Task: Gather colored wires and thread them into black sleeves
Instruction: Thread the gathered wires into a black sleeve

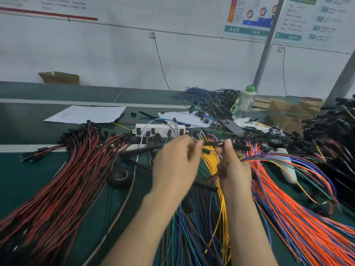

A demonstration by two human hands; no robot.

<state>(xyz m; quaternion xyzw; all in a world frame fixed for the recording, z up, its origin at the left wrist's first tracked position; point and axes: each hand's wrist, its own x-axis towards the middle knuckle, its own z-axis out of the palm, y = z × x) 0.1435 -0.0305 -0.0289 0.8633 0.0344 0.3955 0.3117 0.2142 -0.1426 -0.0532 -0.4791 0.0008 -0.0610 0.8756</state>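
Observation:
My left hand (175, 166) pinches the left end of a thin black sleeve (213, 144) held level above the bench. My right hand (233, 169) grips the sleeve's right end between thumb and finger and also holds a small bundle of colored wires (269, 160) that fans out to the right. Under the hands lie yellow wires (211, 162). Orange and blue wires (288, 212) spread to the right, red and black wires (63, 189) to the left. More black sleeves (142, 150) lie on the green bench behind my left hand.
A roll of black tape (119, 176) lies left of my left hand. A white power strip (142, 129), a phone (231, 126), paper sheets (86, 114), a water bottle (244, 102) and cardboard boxes (284, 112) stand further back. Black connector piles (326, 127) fill the right edge.

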